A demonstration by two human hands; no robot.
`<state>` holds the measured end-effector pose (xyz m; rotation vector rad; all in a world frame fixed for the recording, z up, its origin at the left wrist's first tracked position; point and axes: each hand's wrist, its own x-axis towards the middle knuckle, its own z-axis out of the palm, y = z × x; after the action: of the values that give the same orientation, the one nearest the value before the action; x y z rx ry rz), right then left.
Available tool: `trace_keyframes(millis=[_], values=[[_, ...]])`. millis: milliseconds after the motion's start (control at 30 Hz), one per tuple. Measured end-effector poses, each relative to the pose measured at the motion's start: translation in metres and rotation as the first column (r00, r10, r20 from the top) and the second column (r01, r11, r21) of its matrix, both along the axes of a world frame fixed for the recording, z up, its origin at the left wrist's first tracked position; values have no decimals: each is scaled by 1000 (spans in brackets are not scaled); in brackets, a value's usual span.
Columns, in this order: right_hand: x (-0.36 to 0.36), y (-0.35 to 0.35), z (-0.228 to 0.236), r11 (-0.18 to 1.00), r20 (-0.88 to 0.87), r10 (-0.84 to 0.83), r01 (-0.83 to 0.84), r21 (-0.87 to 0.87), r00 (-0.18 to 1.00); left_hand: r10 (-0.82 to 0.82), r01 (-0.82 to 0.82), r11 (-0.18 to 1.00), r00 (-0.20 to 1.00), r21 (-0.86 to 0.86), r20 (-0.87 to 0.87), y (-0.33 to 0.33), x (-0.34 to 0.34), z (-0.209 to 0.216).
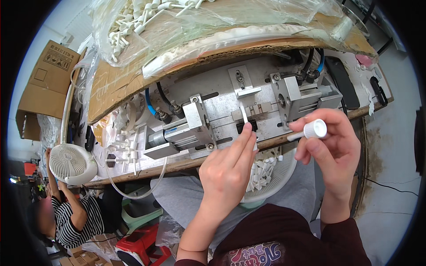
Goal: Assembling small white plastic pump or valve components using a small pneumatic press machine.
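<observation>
My right hand (330,153) is raised at the right of the bench, thumb and fingers pinching a white ribbed cap (316,129) with a thin stem pointing left. My left hand (227,173) reaches to the middle of a metal fixture (262,111), its fingers together and pointing away from me. From its fingertips a white plastic stick (244,115) extends over the small clamp block; the fingers hide its lower part. On either side of the block sit pneumatic cylinders, the left one (177,133) and the right one (306,95).
A basket (290,170) of white stemmed pieces rests at my lap. More white caps (133,22) lie on plastic-covered cardboard (128,91) above the fixture. A white fan (72,164), tubing (133,195), and a black phone (341,82) flank the work area. Another person (84,217) sits at left.
</observation>
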<state>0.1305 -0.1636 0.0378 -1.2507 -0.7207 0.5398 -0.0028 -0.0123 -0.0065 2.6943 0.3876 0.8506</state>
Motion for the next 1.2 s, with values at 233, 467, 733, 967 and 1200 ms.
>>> trace_keyframes(millis=[233,467,733,967,1200], values=[[6,-3,-6,985,273,-12,-35,167,962,12,-11,1000,1000,13,-21,5,8,1],[-4,0,-9,999,358,-30,35,-6,933,18,-18,1000,1000,-21,12,7,7,-4],[1,26,-32,977,903,72,153,-149,423,-119,120,990,993,-79,16,6,-11,-5],[-12,42,-38,927,955,226,259,-272,194,-248,208,927,965,-313,-92,1,-58,-12],[-7,51,-34,919,940,248,250,-305,234,-340,232,868,922,-439,-186,-13,-65,-41]])
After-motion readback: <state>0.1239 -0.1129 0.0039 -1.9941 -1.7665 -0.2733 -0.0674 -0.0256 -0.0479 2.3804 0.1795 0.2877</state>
